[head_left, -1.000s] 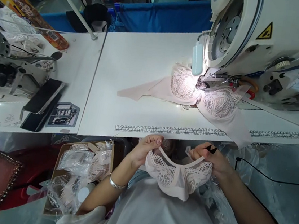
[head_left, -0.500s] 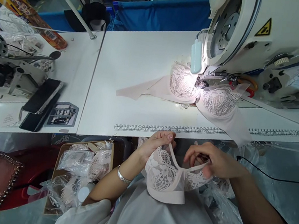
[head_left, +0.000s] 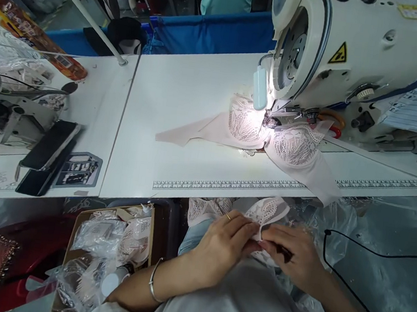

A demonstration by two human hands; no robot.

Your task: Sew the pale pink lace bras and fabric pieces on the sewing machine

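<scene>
Operator: How do my hands stand?

Coach: Your left hand (head_left: 225, 246) has a narrow edge of the lace bra (head_left: 268, 210) pinched between thumb and fingers. Your right hand (head_left: 297, 253) grips it just beside, and the bra is over your lap, below the table's front edge.

Operator: What should I mind at the pinch?

Coach: A dark object (head_left: 286, 255) sits within your right fingers; too little shows to say what. I'd angle it away from the lace, since openwork probably snags easily. Hold the edge taut without stretching it, and tilt it so your knuckles don't hide the spot.

Operator: And past my hands?

Coach: More lace (head_left: 205, 211) lies beyond your left hand, near the table; I'd leave it apart so nothing tangles. On the white table (head_left: 178, 91), past the printed ruler (head_left: 227, 184), a second bra (head_left: 297, 146) lies with its middle under the sewing machine (head_left: 358, 48). One wing overhangs the near edge, so avoid brushing it: a tug could shift it askew.
</scene>
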